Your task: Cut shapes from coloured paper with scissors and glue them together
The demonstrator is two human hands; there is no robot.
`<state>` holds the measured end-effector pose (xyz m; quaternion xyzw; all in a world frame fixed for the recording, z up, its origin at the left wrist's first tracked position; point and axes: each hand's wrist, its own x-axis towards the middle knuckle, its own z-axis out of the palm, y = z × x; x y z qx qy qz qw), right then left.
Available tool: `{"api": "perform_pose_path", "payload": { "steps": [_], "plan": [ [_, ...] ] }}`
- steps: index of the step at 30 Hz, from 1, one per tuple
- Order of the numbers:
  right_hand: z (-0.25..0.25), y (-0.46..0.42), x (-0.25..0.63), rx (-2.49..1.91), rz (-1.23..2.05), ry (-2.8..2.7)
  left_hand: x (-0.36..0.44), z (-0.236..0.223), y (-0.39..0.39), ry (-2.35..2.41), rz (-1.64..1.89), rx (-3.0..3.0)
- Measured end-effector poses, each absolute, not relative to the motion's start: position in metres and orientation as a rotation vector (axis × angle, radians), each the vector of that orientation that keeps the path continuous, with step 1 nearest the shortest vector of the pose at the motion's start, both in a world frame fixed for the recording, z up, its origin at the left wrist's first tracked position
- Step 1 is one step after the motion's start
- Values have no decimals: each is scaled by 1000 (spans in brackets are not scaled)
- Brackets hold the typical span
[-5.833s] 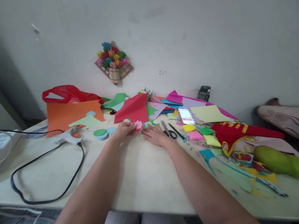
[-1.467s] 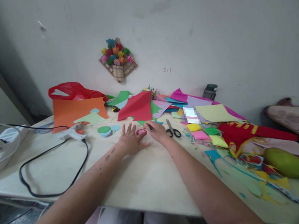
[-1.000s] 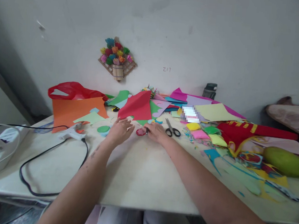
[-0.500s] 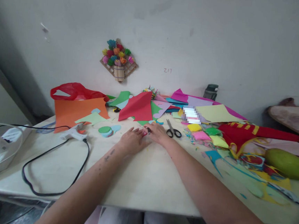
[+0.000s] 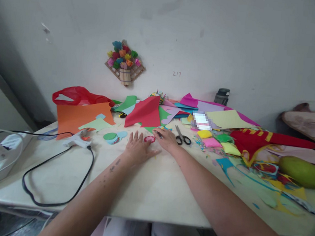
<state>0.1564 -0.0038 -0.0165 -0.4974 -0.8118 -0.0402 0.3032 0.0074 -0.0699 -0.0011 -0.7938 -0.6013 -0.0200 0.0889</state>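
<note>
A small red paper disc [image 5: 150, 138] with a pink shape on it lies flat on the table between my hands. My left hand [image 5: 138, 148] rests palm down with its fingers spread, fingertips at the disc's left edge. Closed round a dark pen [image 5: 159, 134], my right hand [image 5: 168, 140] sits at the disc's right side. The pen's tip is at or very near the disc, and my fingers partly cover it. Black-handled scissors [image 5: 182, 138] lie with blades apart just right of my right hand. Left of my left hand are green and light-blue paper circles [image 5: 111, 138].
Red sheet [image 5: 144, 113] and orange sheet [image 5: 83, 117] lie behind. A white glue gun [image 5: 78, 139] with a looping black cord [image 5: 27, 187] is at left, near a power strip [image 5: 12, 144]. Coloured packets [image 5: 212, 142], paper scraps [image 5: 261, 193] and a green fruit-like object [image 5: 301, 171] lie at right.
The pen, earlier lying beside the scissors, is now in my right hand. My left hand lifted off the disc leftward about a second ago, then came back down onto its edge.
</note>
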Motion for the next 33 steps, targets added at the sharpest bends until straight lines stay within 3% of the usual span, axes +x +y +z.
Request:
{"api": "perform_pose_path", "payload": {
  "steps": [33],
  "plan": [
    [-18,-9,157,-1439,-26,-2134,4,4,-73,-1817,-117,-2519]
  ]
}}
